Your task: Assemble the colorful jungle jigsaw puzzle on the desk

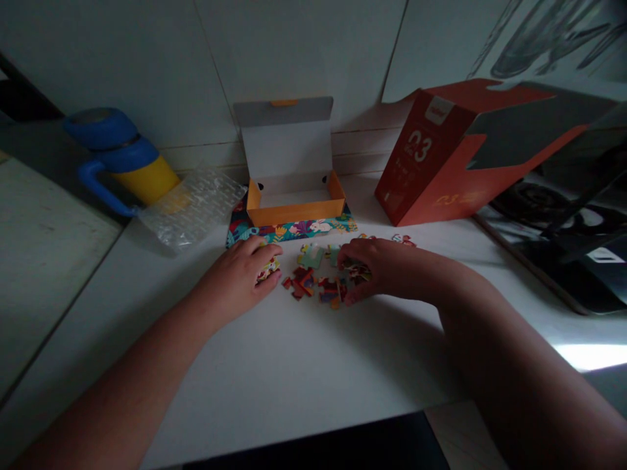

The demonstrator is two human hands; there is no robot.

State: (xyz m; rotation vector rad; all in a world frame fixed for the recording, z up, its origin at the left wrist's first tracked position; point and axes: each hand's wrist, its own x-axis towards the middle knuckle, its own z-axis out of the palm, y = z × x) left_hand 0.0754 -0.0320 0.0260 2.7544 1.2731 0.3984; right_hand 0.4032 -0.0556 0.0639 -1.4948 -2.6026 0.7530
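Several loose colourful puzzle pieces lie on a white table between my hands. My left hand rests on the table with its fingers curled over a puzzle piece. Fingers of my right hand are bent and pinch some puzzle pieces at the right end of the group. Behind the pieces stands a small open orange box with its white lid flipped up, sitting on a joined strip of patterned puzzle.
A large orange carton lies at the back right. A clear plastic bag and a blue and yellow mug are at the back left. Dark printed sheets cover the right side. The table's front edge runs near me.
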